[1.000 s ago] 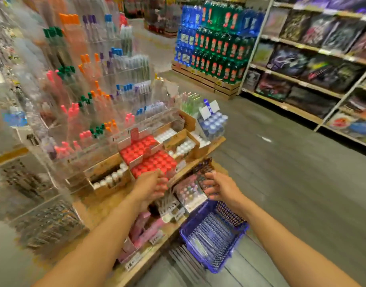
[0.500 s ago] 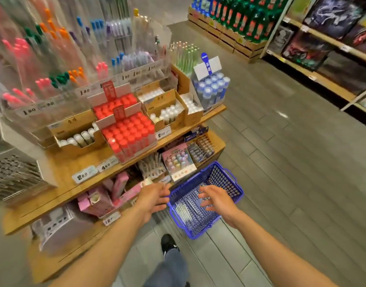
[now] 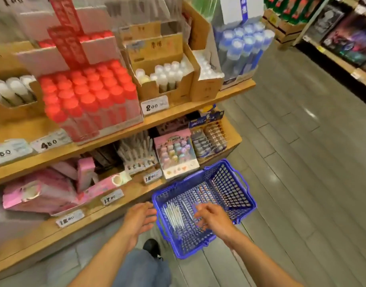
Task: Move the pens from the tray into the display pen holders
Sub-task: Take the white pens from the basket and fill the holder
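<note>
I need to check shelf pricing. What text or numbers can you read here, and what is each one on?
"2.00": price tag on the upper shelf edge.
"4.50": tag under the red-capped tubes.
"2.50": tag at far left.
"17.90": tag on the lower shelf.
"12.90": tag, lowest.
"100": clear holder label, cut off.
Box print and the other tags: too blurred.

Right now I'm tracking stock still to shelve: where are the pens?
In the head view, the pens lie in the blue basket on the floor, lower centre, between the left hand and right hand.
</note>
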